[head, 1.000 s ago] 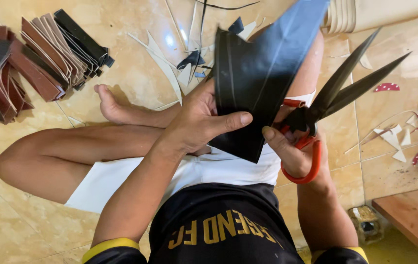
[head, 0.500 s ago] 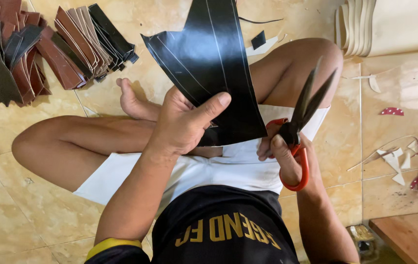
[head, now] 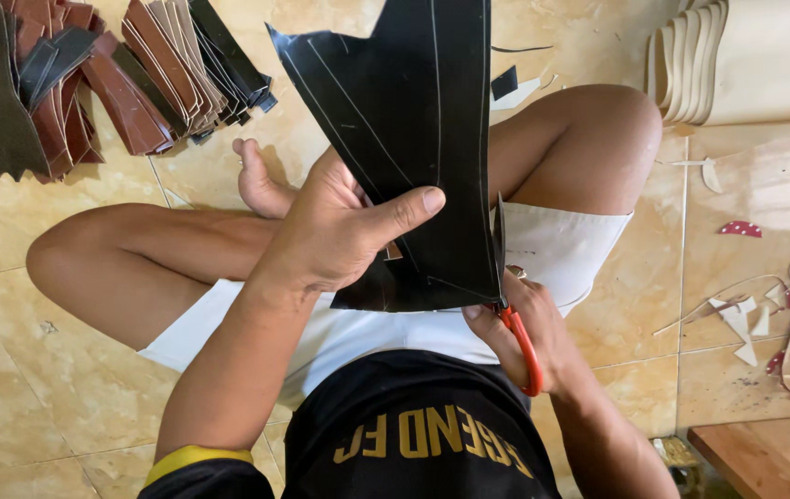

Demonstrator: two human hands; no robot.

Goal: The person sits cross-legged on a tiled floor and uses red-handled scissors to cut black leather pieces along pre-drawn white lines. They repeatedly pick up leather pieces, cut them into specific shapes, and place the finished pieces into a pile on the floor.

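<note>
I watched scissors point(head: 509, 305) swing in, blades closed onto black sheet point(head: 413, 139) edge at 5 o'clock; right hand point(head: 520, 333) gripped handles, left hand point(head: 340, 231) pinched sheet at centre. Cut begun.

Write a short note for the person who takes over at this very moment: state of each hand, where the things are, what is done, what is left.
Left hand: grips the black sheet, thumb on its face, holding it upright over the lap.
Right hand: holds the red-handled scissors, blades at the sheet's lower right edge beside a marked line.
Nearby: cut brown and black strips stacked on the tile floor, upper left; scraps lie on the right.
Done: lines are drawn on the sheet, a stack of strips is cut.
Left: the marked lines on this sheet are uncut.
</note>
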